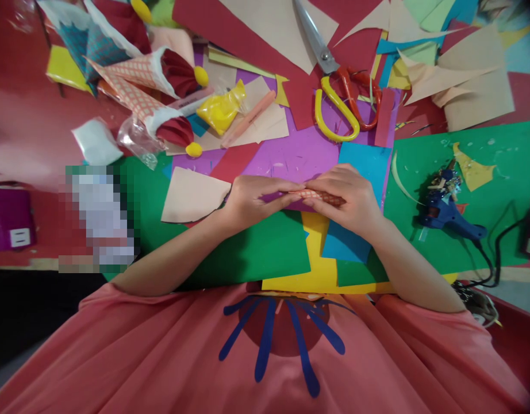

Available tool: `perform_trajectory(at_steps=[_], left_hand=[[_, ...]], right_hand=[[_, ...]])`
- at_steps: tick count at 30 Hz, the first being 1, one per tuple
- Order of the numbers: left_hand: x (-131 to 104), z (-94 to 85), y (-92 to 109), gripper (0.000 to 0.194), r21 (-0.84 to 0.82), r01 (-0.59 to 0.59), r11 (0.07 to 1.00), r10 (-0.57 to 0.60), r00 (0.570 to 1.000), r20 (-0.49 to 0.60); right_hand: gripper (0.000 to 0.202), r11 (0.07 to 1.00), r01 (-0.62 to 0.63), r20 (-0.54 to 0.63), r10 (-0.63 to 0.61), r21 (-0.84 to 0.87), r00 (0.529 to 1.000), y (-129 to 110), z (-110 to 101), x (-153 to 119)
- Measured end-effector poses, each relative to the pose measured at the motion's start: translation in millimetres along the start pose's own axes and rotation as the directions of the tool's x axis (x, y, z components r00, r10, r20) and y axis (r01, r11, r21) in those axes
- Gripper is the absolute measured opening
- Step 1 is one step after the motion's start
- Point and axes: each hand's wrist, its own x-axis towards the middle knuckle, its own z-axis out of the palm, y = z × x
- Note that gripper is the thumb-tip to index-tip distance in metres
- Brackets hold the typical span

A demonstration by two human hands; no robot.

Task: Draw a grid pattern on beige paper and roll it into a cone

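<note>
Between my two hands lies a small rolled cone of checkered paper (308, 194), peach on the left and reddish brown on the right. My left hand (258, 198) pinches its left end between thumb and fingers. My right hand (345, 192) is wrapped round its right part, fingertips meeting those of the left. Part of the roll is hidden by the fingers. Beside my left hand is a cream paper piece (196, 195) with a curved dark edge. A blue sheet (364, 172) lies under my right hand, over a purple sheet (291, 152).
Scissors (334, 75) with yellow and red handles lie ahead among paper scraps. Finished-looking paper cones (131, 69) with white trim sit at the upper left, near a yellow packet (224, 106). A blue glue gun (450, 213) with a cord rests right on green sheets (506, 167).
</note>
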Motion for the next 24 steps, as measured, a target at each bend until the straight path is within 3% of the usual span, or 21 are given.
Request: perform_trajectory(at_steps=[7, 12, 15, 18, 21, 24], left_hand=[[4.8, -0.3, -4.3, 0.013, 0.031, -0.18, 0.983, 0.181, 0.983, -0.016], [4.9, -2.0, -2.7, 0.009, 0.086, -0.197, 0.977, 0.201, 0.979, -0.041], [1.5, -3.1, -2.2, 0.011, 0.153, -0.105, 0.983, 0.121, 0.988, -0.1], [-3.7, -3.7, -5.0, 0.017, 0.242, 0.034, 0.97, 0.003, 0.989, -0.149], [-7.4, -3.0, -8.5, 0.017, 0.244, 0.043, 0.969, -0.002, 0.987, -0.163], [-7.1, -2.0, -7.7, 0.015, 0.192, 0.046, 0.98, -0.02, 0.991, -0.135]], right_hand=[[0.028, 0.999, 0.031, 0.003, -0.031, -0.018, 1.0, 0.0, 0.1, 0.4], [0.023, 0.999, 0.038, -0.016, -0.038, 0.007, 0.999, -0.5, -0.7, -1.6], [0.027, 0.995, -0.058, -0.173, 0.071, 0.08, 0.982, 0.8, -2.5, -1.8], [0.039, 0.913, -0.198, -0.303, 0.314, 0.358, 0.9, 6.4, -4.0, 0.7], [0.046, 0.735, -0.299, -0.156, 0.48, 0.608, 0.863, 12.8, -3.6, 3.5], [0.038, 0.657, -0.398, -0.027, 0.536, 0.64, 0.844, 14.3, -2.5, 3.9]])
